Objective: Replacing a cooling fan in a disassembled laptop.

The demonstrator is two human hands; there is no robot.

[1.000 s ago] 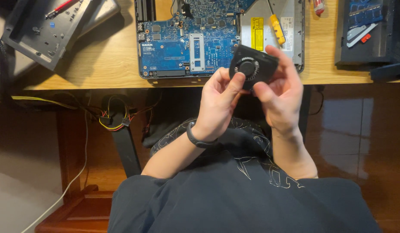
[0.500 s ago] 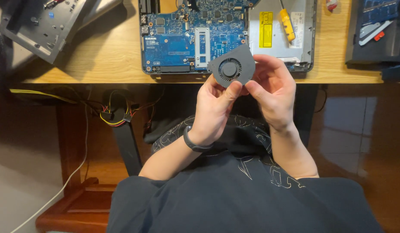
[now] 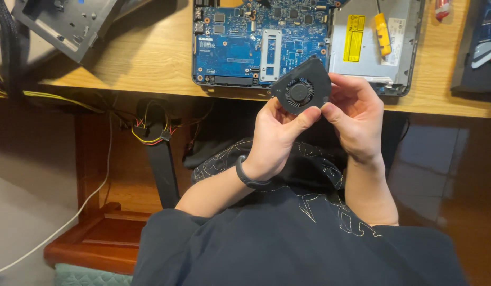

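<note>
Hands meet above the lap: left hand [image 3: 274, 135] and right hand [image 3: 356, 119] both hold a grip on the black laptop fan [image 3: 301, 86], lifted just before the table [image 3: 150, 69] edge. This looks like inspection; a steady hold suits any turning. Beyond lies the blue circuit board [image 3: 256, 42].

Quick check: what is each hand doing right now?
Left hand: closed on the black cooling fan, thumb at its lower edge.
Right hand: closed on the same fan's right side.
</note>
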